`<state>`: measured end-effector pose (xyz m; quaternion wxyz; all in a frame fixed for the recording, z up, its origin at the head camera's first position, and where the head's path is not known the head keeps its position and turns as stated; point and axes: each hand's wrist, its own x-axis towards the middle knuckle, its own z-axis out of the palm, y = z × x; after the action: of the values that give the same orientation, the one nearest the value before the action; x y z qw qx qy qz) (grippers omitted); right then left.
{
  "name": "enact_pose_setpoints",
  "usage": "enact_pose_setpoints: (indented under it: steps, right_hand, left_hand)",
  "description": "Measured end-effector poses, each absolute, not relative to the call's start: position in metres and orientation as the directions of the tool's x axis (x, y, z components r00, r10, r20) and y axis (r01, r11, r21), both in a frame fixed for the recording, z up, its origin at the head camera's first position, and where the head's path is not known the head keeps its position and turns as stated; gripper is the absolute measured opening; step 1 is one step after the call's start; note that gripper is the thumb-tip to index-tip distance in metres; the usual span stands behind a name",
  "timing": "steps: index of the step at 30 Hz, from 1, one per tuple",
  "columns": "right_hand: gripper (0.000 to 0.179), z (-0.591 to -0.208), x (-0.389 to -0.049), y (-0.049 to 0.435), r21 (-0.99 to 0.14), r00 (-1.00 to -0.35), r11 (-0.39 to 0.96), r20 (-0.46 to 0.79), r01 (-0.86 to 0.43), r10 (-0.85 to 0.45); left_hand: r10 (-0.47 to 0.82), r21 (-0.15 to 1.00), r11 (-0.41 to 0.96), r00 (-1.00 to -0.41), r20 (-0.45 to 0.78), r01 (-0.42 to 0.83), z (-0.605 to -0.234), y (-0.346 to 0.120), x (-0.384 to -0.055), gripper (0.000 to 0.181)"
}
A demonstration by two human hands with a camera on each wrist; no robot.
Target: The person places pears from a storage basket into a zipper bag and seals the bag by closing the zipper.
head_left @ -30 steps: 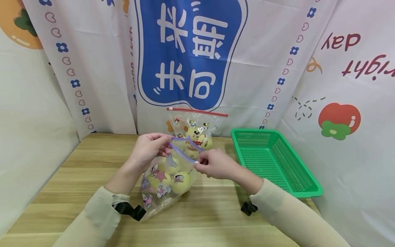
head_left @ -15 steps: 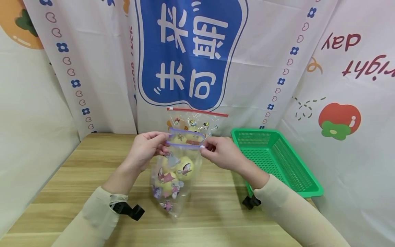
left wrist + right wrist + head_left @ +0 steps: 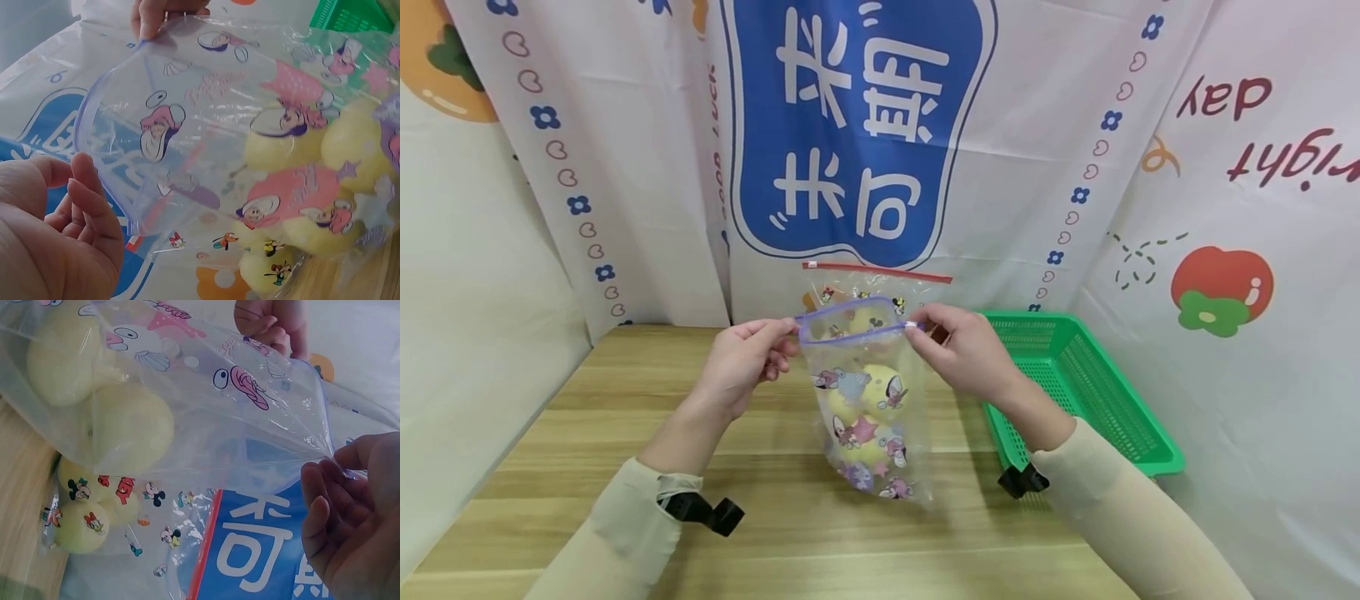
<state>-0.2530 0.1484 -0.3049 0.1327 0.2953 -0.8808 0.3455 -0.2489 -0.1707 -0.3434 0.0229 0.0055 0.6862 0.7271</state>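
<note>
A clear zip bag (image 3: 917, 400) printed with pink and purple cartoon figures hangs upright in front of me, its purple-edged mouth spread apart. Several pale yellow round fruits (image 3: 128, 428) lie in its lower part. My left hand (image 3: 748, 358) pinches the left corner of the mouth between thumb and fingers. At the opposite corner my right hand (image 3: 966, 348) pinches the edge beside a small white slider (image 3: 912, 325). Behind it stands a second clear bag (image 3: 928, 293) with a red zip edge and similar fruits inside, partly hidden by the first bag.
A green plastic basket (image 3: 1161, 433) stands at the right of the wooden table (image 3: 625, 417), partly behind my right forearm. White printed cloth (image 3: 1022, 125) hangs along the back and sides, close behind the red-edged bag.
The purple-edged bag has been lifted and turned upright, moving right. Its mouth has spread wider as my right hand moved up and right and my left hand slightly left.
</note>
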Motion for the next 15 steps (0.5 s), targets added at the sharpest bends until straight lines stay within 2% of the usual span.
enact_pose_setpoints:
  steps: [9, 15]
  right_hand:
    - [0.014, -0.312, -0.260, 0.172, -0.534, -0.812, 0.612, 0.379, -0.584, -0.444]
    - [0.016, -0.317, -0.260, 0.180, -0.554, -0.817, 0.601, 0.369, -0.576, -0.443]
  left_hand:
    - [0.044, 0.999, 0.042, -0.999, -0.021, -0.020, -0.352, -0.179, -0.254, 0.019]
    - [0.115, 0.976, 0.215, -0.992, -0.045, -0.019, -0.363, -0.176, -0.268, 0.040]
